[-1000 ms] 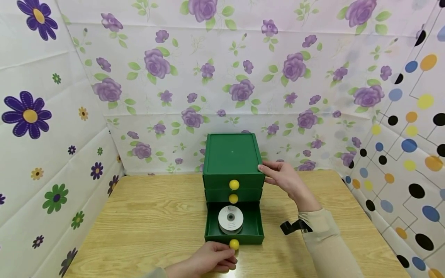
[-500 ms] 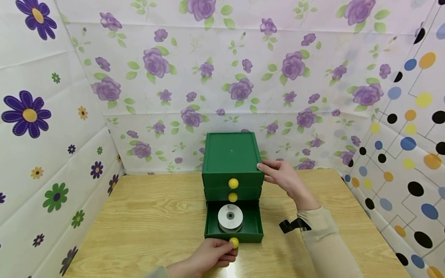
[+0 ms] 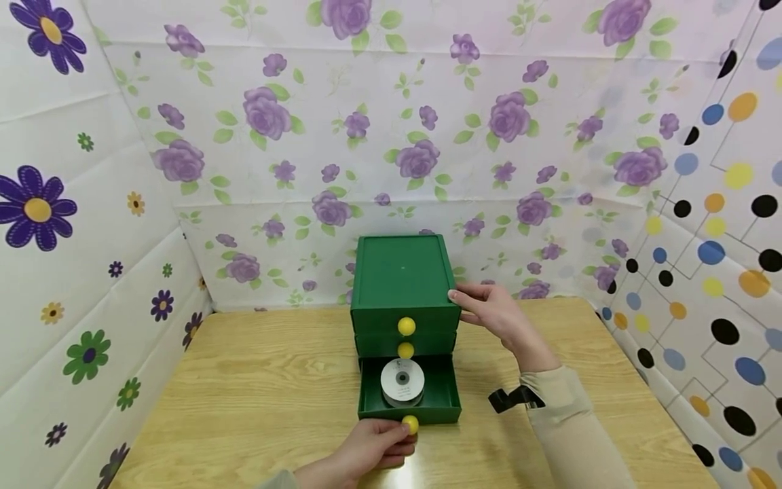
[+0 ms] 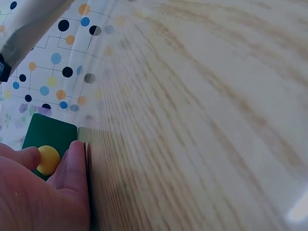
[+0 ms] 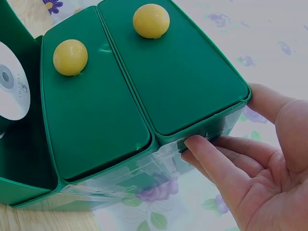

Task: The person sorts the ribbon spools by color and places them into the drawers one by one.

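Observation:
A green three-drawer cabinet (image 3: 403,272) stands at the back of the table, with round yellow knobs. Its bottom drawer (image 3: 440,390) is pulled out and holds a round spool with a white printed face (image 3: 402,380). My left hand (image 3: 366,448) pinches the bottom drawer's yellow knob (image 4: 48,160) between thumb and fingers. At the cabinet's right side, my right hand (image 3: 491,312) rests its thumb on the upper edge and its fingers (image 5: 211,156) against the side wall. The middle and top drawers are closed.
The wooden table (image 3: 275,380) extends around the cabinet. Behind it hangs a flowered cloth (image 3: 269,170), with a dotted cloth (image 3: 721,285) on the right. Clear tape (image 5: 125,178) runs along the cabinet's side. A black strap (image 3: 513,399) sticks out at my right sleeve.
The bottom drawer has slid a little inward, my left hand moving with its knob. My right hand has stayed against the cabinet. The head view has shifted slightly.

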